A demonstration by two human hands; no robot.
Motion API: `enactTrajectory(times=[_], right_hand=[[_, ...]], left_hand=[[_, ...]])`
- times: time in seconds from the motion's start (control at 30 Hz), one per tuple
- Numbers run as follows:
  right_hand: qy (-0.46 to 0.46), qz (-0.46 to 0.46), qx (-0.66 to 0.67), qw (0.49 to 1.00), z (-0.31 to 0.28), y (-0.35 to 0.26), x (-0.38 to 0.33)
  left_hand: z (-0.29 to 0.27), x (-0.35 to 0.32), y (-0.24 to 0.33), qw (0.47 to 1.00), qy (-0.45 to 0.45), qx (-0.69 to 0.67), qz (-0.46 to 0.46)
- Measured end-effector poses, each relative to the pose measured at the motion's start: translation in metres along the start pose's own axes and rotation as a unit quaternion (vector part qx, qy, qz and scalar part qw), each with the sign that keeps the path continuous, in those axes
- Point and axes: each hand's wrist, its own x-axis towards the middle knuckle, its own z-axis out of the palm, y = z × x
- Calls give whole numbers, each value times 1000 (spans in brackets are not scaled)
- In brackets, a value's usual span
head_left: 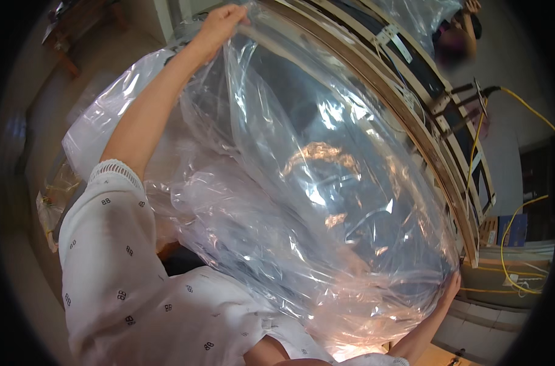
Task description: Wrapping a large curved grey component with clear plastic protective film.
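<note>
A large clear plastic sheet [271, 140], creased and shiny, spreads over most of the view in front of my body. My left hand [222, 25], at the far end of an outstretched arm, is closed on the sheet's top edge. Low on the right, my right hand [451, 285] grips the sheet's other end, close to the corner of a wooden frame [433, 152]. Its fingers are partly hidden. The frame is long, with pale slats and dark panels, and it runs along the sheet's far side. Part of the sheet bunches against my white shirt.
Another person [457, 39] is beyond the frame at upper right, near more clear plastic [418, 18]. A yellow cable [472, 152] hangs over the frame's outer side. Blue and brown boxes [512, 230] stand at the right. A wooden bench [76, 30] is at upper left.
</note>
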Motion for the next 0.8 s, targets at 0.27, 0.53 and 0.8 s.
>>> enactTrajectory(times=[0.27, 0.53, 0.8], right_hand=[[52, -40, -21, 998, -4, 17, -43], [-23, 16, -68, 997, 3, 23, -23], [-38, -6, -246, 968, -10, 50, -3]], left_hand=[[-38, -56, 38, 992, -36, -111, -55], [-66, -73, 64, 989, -45, -132, -49], [-78, -91, 78, 986, -30, -158, -51]])
